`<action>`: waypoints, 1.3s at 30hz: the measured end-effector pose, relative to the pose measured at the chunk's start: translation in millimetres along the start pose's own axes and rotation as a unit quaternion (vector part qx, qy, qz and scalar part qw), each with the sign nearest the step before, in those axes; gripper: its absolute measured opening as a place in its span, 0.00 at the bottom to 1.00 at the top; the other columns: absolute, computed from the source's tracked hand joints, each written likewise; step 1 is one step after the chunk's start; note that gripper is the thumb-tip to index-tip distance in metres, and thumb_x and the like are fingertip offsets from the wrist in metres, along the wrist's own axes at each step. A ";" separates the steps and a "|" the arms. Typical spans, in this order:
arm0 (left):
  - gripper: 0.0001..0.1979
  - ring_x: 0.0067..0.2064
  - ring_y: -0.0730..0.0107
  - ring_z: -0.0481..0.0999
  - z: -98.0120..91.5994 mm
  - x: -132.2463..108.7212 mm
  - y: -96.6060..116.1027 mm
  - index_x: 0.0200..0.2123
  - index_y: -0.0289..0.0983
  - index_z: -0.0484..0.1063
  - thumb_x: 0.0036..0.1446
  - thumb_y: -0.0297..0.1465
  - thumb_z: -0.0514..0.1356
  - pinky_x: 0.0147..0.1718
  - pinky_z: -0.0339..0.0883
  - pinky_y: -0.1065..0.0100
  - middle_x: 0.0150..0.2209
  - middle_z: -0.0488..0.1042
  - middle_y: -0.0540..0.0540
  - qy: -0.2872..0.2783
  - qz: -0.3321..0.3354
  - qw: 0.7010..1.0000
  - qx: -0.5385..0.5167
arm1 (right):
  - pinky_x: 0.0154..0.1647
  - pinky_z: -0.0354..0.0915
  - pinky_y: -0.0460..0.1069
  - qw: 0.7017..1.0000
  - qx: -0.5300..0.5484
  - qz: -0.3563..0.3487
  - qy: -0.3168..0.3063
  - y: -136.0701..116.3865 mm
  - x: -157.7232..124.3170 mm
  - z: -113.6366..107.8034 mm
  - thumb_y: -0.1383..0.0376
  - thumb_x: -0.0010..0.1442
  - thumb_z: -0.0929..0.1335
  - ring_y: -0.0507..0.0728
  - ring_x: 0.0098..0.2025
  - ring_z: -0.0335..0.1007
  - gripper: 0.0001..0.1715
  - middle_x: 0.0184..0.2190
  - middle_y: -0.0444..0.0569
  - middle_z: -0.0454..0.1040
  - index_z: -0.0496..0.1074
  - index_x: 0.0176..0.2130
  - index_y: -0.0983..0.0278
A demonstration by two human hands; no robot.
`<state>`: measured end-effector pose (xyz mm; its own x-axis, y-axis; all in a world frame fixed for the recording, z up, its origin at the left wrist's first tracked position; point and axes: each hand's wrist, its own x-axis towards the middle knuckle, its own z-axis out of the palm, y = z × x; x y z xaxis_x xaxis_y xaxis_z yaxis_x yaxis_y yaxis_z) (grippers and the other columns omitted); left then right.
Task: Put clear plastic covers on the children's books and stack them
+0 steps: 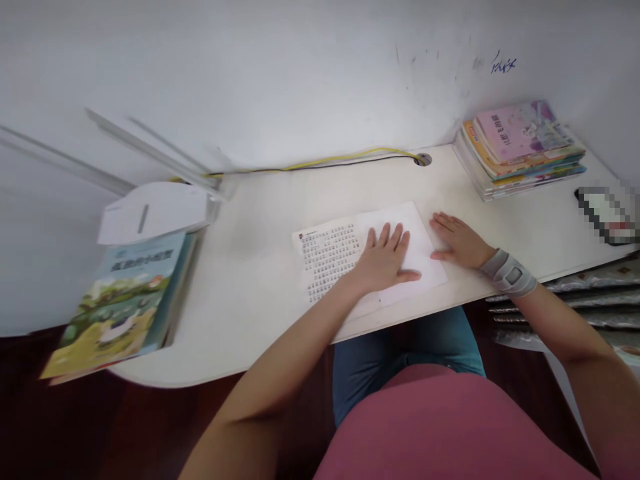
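An open paper (327,257) is spread on a white table (250,267) beneath the left grip (383,261), which is laid palm-down with fingers fanned apart on the blank half, the printed half being left to that grip's left. The right grip (460,243), with nothing clasped and its thumb held away from its fingers, is placed at the paper's right edge, a grey band (510,272) fastened at its wrist. Beyond it to the right, a stack of books (525,143) is set; well left of both grips, an illustrated book (117,300) is seen.
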<state>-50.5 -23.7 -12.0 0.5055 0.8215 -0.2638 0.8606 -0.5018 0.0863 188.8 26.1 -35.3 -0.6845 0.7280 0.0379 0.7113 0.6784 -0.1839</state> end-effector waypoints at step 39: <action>0.53 0.70 0.50 0.36 -7.8 26.6 13.3 0.68 0.26 0.31 0.55 0.60 0.45 0.65 0.31 0.50 0.69 0.38 0.30 0.027 0.067 0.995 -0.062 | 0.64 0.47 0.64 1.000 0.002 -0.014 0.000 2.1 -0.2 2.6 0.37 0.58 0.57 0.69 0.68 0.44 0.51 0.66 0.64 0.52 0.54 0.65 0.70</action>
<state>-25.2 -6.5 -10.3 0.6152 0.7653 -0.1894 0.7850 -0.5727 0.2361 190.1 27.1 -38.3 -0.7047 0.7082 0.0431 0.6906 0.6986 -0.1872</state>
